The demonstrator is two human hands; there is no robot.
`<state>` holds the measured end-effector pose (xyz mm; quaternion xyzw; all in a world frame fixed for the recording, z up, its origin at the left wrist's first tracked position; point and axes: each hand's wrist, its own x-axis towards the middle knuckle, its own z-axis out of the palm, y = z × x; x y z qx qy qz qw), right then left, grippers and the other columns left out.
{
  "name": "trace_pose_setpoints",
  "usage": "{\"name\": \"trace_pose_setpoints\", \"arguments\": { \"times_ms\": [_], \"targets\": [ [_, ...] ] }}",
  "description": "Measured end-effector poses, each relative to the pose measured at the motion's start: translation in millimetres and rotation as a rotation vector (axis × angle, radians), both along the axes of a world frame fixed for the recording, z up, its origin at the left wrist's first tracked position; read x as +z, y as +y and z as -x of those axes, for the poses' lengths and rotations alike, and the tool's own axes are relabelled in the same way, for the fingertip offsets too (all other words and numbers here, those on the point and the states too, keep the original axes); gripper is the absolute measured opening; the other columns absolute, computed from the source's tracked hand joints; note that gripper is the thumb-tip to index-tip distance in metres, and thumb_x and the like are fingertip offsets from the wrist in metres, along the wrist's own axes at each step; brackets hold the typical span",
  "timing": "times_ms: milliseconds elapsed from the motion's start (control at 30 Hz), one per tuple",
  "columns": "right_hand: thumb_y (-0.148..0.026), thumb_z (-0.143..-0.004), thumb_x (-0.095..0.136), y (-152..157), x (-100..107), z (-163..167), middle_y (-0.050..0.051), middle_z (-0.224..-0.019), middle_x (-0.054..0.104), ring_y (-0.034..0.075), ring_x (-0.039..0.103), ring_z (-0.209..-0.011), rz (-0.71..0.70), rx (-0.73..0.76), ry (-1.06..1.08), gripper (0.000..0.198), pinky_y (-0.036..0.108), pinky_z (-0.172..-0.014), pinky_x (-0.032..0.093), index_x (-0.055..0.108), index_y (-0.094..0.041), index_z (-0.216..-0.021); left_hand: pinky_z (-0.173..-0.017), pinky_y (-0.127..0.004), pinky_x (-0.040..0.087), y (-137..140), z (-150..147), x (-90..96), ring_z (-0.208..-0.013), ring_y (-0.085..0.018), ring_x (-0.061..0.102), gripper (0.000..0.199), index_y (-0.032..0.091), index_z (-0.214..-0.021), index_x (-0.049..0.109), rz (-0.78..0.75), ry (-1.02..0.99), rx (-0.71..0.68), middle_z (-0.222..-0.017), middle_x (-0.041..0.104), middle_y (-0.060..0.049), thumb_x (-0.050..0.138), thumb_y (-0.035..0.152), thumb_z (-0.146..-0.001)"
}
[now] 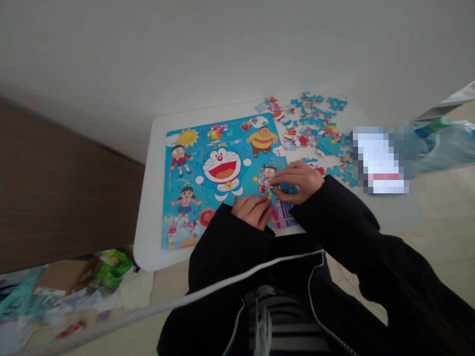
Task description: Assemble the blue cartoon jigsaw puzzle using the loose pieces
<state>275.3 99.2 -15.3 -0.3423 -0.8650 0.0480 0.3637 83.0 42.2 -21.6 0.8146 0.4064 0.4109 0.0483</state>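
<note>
A jigsaw puzzle [222, 183] lies flat on a white table [148, 212], largely assembled, with a blue cartoon cat [229, 182] at its middle. Taking that cat as the hub of a clock, a smiling sun [187, 137] sits toward 10 o'clock on the puzzle, a figure in a yellow and red striped shirt [262, 141] between 1 and 2, and a figure in a pink top [183, 200] between 8 and 9.

The right hand [299, 180] is at 3 o'clock, over the puzzle's side edge, its thumb and fingers bent down around a small printed figure. The left hand [253, 210] is between 4 and 5 o'clock, fingers curled, its tips close to the right hand's. I cannot tell whether either hand grips a piece, since the fingers cover the spot. Both wrists are in black sleeves [230, 247].

Loose puzzle pieces [328, 143] are heaped at 2 o'clock, beside the puzzle on the table. A phone [382, 160], blurred by blocks, is just past them near 3 o'clock, and clear plastic [445, 146] is farther out the same way. A pale wall [222, 54] stands at 12. At 8 o'clock, below the table, are a cardboard box [63, 277] and a green bag [113, 269]. A white cord [237, 277] crosses in front of the person from 5 to 7.
</note>
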Motion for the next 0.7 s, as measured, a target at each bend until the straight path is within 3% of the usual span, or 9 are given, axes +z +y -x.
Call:
{"name": "trace_pose_setpoints", "arguments": {
  "times_ms": [100, 333, 567, 700],
  "targets": [
    [-0.019, -0.076, 0.061, 2, 0, 0, 0.001, -0.083, 0.074, 0.014, 0.064, -0.071, -0.05, 0.059, 0.031, 0.017, 0.029, -0.069, 0.049, 0.072, -0.02, -0.088, -0.07, -0.028, 0.055, -1, 0, 1.9, -0.077, -0.015, 0.065, 0.007, 0.014, -0.085, 0.069, 0.01, 0.002, 0.002, -0.085, 0.072, -0.005, 0.066, 0.02, -0.084],
    [-0.025, -0.078, 0.06, 6, -10, -7, -0.001, -0.089, 0.073, 0.017, 0.062, -0.075, 0.054, 0.124, -0.05, 0.017, 0.033, -0.07, 0.048, 0.074, -0.028, -0.087, -0.071, -0.027, 0.054, -1, 0, 1.7, -0.078, -0.015, 0.065, 0.007, 0.014, -0.086, 0.069, 0.025, 0.016, 0.012, -0.085, 0.072, -0.004, 0.065, 0.021, -0.085],
    [-0.03, -0.079, 0.063, 3, -3, -9, -0.001, -0.096, 0.072, 0.018, 0.062, -0.082, 0.26, 0.062, -0.146, 0.015, 0.036, -0.076, 0.046, 0.075, -0.032, -0.088, -0.073, -0.032, 0.053, 0, 3, -1.9, -0.082, -0.019, 0.063, 0.01, 0.016, -0.085, 0.068, 0.027, 0.124, 0.011, -0.102, 0.071, -0.007, 0.061, 0.022, -0.087],
    [-0.03, -0.079, 0.065, 0, 2, -9, -0.002, -0.095, 0.073, 0.019, 0.062, -0.084, 0.297, 0.018, -0.171, 0.013, 0.038, -0.079, 0.044, 0.075, -0.032, -0.088, -0.076, -0.032, 0.052, 1, 3, -2.4, -0.083, -0.019, 0.062, 0.012, 0.016, -0.087, 0.068, 0.01, 0.177, 0.006, -0.099, 0.072, -0.006, 0.058, 0.021, -0.089]
  ]
}}
